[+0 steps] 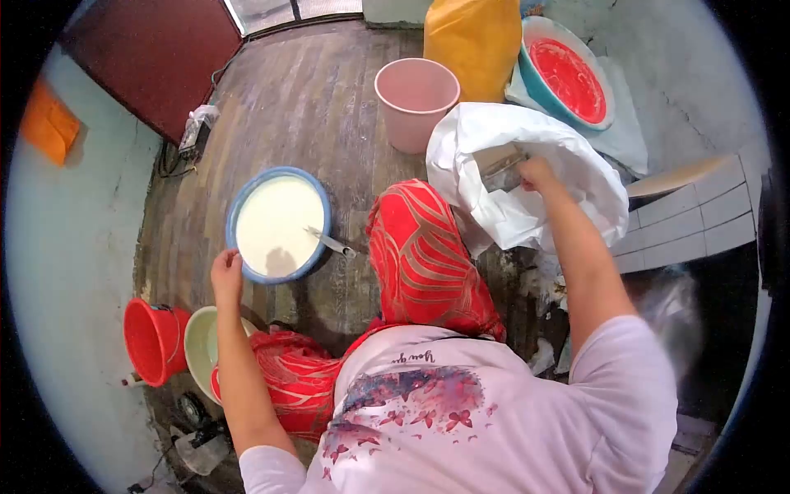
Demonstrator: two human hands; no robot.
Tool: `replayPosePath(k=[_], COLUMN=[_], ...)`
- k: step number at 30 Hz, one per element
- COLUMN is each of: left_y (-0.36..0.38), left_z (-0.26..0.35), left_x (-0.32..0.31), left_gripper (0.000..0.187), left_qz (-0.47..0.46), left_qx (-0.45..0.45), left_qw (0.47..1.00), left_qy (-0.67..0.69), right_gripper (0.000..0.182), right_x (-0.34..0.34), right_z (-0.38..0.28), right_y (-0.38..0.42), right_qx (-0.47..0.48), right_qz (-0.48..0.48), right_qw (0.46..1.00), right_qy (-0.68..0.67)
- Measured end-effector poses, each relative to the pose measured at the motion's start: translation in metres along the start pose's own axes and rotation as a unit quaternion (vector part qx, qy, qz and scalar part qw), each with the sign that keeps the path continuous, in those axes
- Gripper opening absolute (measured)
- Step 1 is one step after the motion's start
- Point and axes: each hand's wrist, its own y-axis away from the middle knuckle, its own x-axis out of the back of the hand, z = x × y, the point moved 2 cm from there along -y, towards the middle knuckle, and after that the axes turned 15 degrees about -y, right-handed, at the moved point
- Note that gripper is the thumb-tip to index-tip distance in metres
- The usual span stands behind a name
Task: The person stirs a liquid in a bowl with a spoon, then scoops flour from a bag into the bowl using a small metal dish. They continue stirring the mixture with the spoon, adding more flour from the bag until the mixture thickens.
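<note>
My left hand (226, 276) is at the near left rim of a blue basin (232, 216), its fingers curled against the edge. The basin stands on the floor and holds a pale, creamy white liquid (276, 218). A metal handle (333, 243) sticks out of the liquid over the right rim. My right hand (536, 173) reaches into the mouth of a white sack (461, 136), closed on a scoop (502, 169) that looks greyish and partly see-through. The scoop's lower part and the sack's contents are hard to make out.
Beyond the sack stand a pink bucket (411, 107), a yellow sack (473, 49) and a teal basin (547, 95) with a red inside. A red bucket (144, 346) and a pale green bucket (202, 350) are at the left. White tiles (691, 218) edge the right side.
</note>
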Motion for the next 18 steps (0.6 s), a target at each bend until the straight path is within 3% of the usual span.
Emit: replayPosePath(k=[3,4,6,11,14,18], left_y=[0.012,0.018,0.028,0.05,0.055,0.063], left_z=[0.016,0.021,0.03,0.034,0.036,0.048], left_x=[0.009,0.012,0.014,0.008,-0.002,-0.011], left_gripper=[0.022,0.021,0.02,0.02,0.02,0.021], left_qz=[-0.002,0.001,-0.005,-0.052,-0.071,-0.081], left_qx=[-0.002,0.002,0.025,0.1,0.097,0.117], left_qw=[0.999,0.999,0.997,0.983,0.979,0.97], left_qy=[0.042,0.053,0.067,0.142,0.165,0.199], right_gripper=[0.026,0.026,0.028,0.027,0.042,0.042], right_x=[-0.024,-0.026,-0.027,-0.04,-0.047,-0.057], right_z=[0.06,0.058,0.05,0.056,0.054,0.048], right_y=[-0.102,-0.103,-0.094,-0.109,-0.119,-0.126], right_qx=[-0.03,-0.03,0.057,-0.006,0.049,0.062], right_qz=[-0.044,-0.048,-0.002,-0.026,-0.015,-0.008], right_qw=[0.998,0.998,0.995,0.996,0.958,0.954], right_qy=[0.036,0.036,0.087,0.089,0.283,0.292])
